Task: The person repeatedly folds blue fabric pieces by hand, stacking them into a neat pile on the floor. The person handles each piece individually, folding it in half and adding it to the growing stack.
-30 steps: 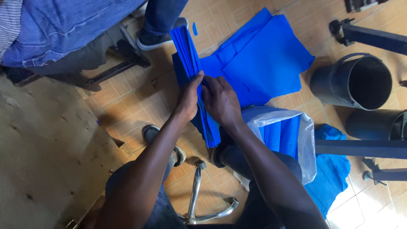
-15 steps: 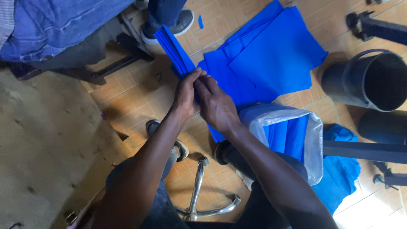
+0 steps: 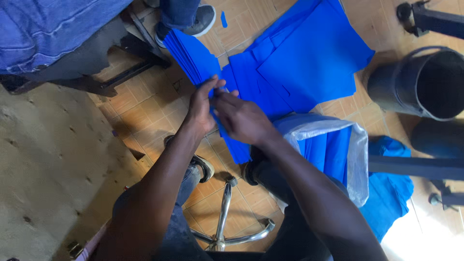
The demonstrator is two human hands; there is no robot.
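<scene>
Both hands hold a thick stack of blue fabric sheets [image 3: 193,60] edge-on above the tiled floor. My left hand [image 3: 202,107] grips the stack from the left, thumb across its near edge. My right hand [image 3: 241,118] pinches the same stack from the right, and part of the blue fabric hangs down below it. Behind the stack, a pile of flat blue sheets [image 3: 309,63] lies spread on the floor.
A clear plastic bag [image 3: 355,150] with folded blue sheets sits on my right thigh. More blue cloth [image 3: 391,203] lies at the right. A black bucket [image 3: 420,82] stands at the right. Another person's jeans [image 3: 43,29] and shoe [image 3: 200,21] are at top left. A wooden board [image 3: 43,174] fills the left.
The stack has tilted from upright towards the upper left and fanned out. Both hands shifted slightly, the fingers now working at the stack's near edge.
</scene>
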